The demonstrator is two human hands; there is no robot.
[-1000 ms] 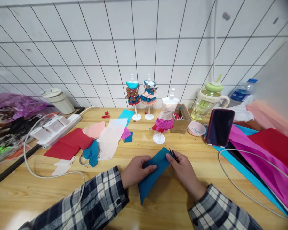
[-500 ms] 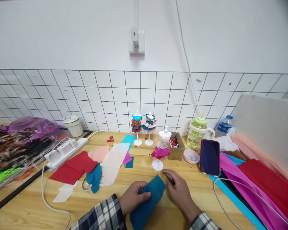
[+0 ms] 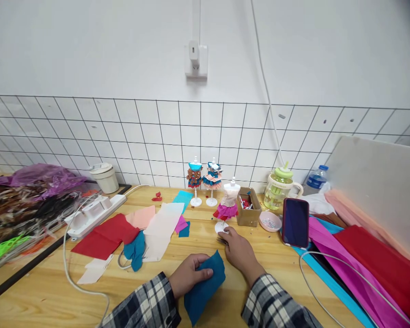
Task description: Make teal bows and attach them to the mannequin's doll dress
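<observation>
My left hand point(image 3: 191, 275) pinches a teal cloth piece point(image 3: 207, 289) between thumb and fingers, low in the middle of the head view. My right hand point(image 3: 241, 253) is closed at the round white base point(image 3: 221, 227) of a small dress form point(image 3: 231, 193). A small dark metal tool point(image 3: 222, 241), perhaps thread snips, pokes out from under its fingers. Whether the fingers also grip the base is unclear. That form wears a pale pink top and a magenta and red ruffled skirt.
Two dressed forms point(image 3: 204, 177) stand behind, beside a cardboard box point(image 3: 248, 214). A pink dish point(image 3: 270, 221), a phone point(image 3: 295, 223) and stacked cloth point(image 3: 372, 264) lie to the right. Leftward are cloth scraps point(image 3: 105, 239), a power strip point(image 3: 97, 214) and a looping cable point(image 3: 85, 290).
My right hand has moved left and forward to the base of the pink-skirted form, which now leans slightly differently. The teal cloth has shifted slightly left in my left hand.
</observation>
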